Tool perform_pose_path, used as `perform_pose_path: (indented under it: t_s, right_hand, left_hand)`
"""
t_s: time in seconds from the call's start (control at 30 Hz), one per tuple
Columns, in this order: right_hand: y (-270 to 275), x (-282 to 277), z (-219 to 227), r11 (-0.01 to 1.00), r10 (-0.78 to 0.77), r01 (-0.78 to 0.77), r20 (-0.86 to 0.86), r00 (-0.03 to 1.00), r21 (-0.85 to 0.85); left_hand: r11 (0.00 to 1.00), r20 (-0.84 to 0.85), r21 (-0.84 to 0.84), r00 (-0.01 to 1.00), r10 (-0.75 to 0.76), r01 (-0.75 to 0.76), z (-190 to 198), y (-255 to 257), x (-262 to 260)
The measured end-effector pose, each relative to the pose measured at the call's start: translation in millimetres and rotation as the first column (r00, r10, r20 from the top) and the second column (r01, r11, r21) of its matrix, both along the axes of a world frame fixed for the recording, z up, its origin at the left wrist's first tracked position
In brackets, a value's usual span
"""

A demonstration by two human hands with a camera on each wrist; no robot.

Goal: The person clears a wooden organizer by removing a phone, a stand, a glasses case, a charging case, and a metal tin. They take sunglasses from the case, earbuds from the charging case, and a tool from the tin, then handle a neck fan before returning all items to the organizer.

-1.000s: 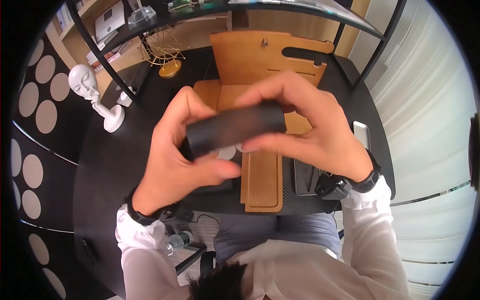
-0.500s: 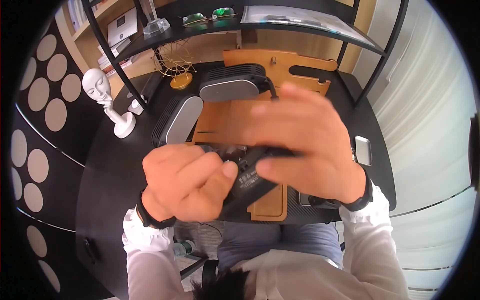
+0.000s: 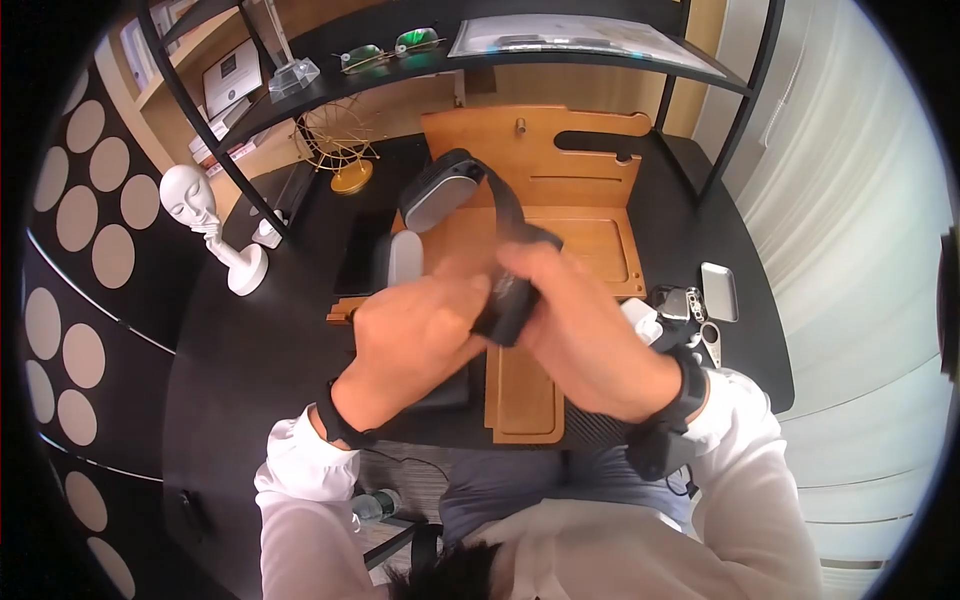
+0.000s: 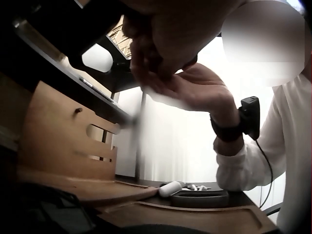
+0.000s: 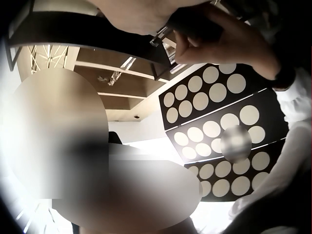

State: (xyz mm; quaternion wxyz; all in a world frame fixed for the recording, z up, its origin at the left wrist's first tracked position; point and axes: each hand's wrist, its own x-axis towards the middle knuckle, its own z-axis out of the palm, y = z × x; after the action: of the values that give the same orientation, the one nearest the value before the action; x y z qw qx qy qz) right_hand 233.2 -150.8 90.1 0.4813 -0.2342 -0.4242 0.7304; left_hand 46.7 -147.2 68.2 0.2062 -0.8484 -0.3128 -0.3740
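Observation:
A black device [image 3: 508, 305] is held up between both hands, above the wooden organizer. My left hand [image 3: 415, 330] grips its left side with curled fingers. From the right, my right hand [image 3: 595, 340] holds it, thumb on top. A dark strap [image 3: 503, 200] runs up from it to a pod with a grey oval face [image 3: 440, 203]; a second grey face [image 3: 405, 258] shows beside my left hand. In the left wrist view one grey face [image 4: 97, 57] hangs left of the hands. The right wrist view shows my left hand [image 5: 229, 46] with curled fingers at the dark body.
Behind the hands stands the organizer's upright panel [image 3: 480, 125], with a wooden tray [image 3: 525, 436] nearer me. At right lie a white earbud case [image 3: 642, 322], scissors [image 3: 711, 343] and a small tray [image 3: 719, 292]. A white figurine [image 3: 248, 272] stands left; a black shelf [image 3: 590, 58] spans the back.
The held device has turned steeper, and its pods have swung and shifted. My right hand, loosely spread and blurred half a second ago, has closed round the body. The head view has shifted slightly.

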Motion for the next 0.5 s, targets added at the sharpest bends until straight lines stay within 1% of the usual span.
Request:
perform_pose_path:
  t_s: [0.07,0.1,0.13,0.17,0.2,0.23,0.27,0.3,0.33,0.37,0.43,0.5]
  right_hand:
    - [6.1,4.7,13.2,0.996,-0.055,0.053,-0.021,0.998,-0.070]
    - [14.9,4.8,12.5,0.993,-0.068,0.063,-0.051,0.996,-0.098]
    - [23.0,10.7,11.5,0.994,-0.002,-0.007,-0.088,0.996,-0.110]
    - [30.3,20.9,10.3,0.990,0.063,-0.079,-0.127,0.990,-0.120]
    - [33.1,24.6,13.6,0.980,0.128,-0.150,-0.168,0.977,-0.128]
    - [28.3,22.0,25.1,0.982,0.054,-0.068,-0.085,0.995,-0.178]
    - [29.1,23.4,24.9,0.986,0.136,-0.142,-0.065,0.989,-0.091]
    - [29.9,26.3,23.9,0.976,0.218,-0.218,-0.036,0.975,-0.006]
    - [31.0,27.2,22.8,0.951,0.299,-0.298,-0.001,0.954,0.077]
    - [27.1,27.1,24.1,0.938,0.334,-0.332,-0.003,0.943,0.097]
    - [19.1,27.2,26.8,0.908,0.401,-0.397,-0.005,0.916,0.136]
    - [19.7,29.3,27.0,0.878,0.415,-0.422,0.079,0.906,0.226]
  left_hand:
    - [0.998,-0.004,0.027,0.998,-0.060,0.060,7.8,-2.2,1.1]
    - [0.995,-0.005,0.044,0.996,-0.091,0.091,14.0,-3.3,0.5]
    - [0.991,-0.009,0.062,0.993,-0.122,0.122,17.7,-2.7,-1.4]
    - [0.984,0.132,0.057,0.975,-0.177,0.171,14.0,1.9,-9.4]
    - [0.989,0.276,0.053,0.950,-0.145,0.136,12.1,2.6,-14.7]
    - [0.994,0.427,-0.016,0.900,-0.087,0.104,12.1,4.7,-16.4]
    - [0.993,0.564,-0.089,0.826,-0.016,0.080,14.7,6.8,-16.5]
    - [0.960,0.631,-0.199,0.775,-0.026,0.194,20.9,7.8,-16.5]
    - [0.905,0.695,-0.294,0.719,-0.019,0.309,27.7,8.6,-16.7]
    - [0.811,0.766,-0.283,0.630,-0.129,0.511,31.7,10.7,-15.4]
    - [0.618,0.765,-0.433,0.630,-0.133,0.656,35.9,3.0,-32.0]
    - [0.507,0.771,-0.490,0.624,-0.127,0.709,39.6,-4.8,-36.2]
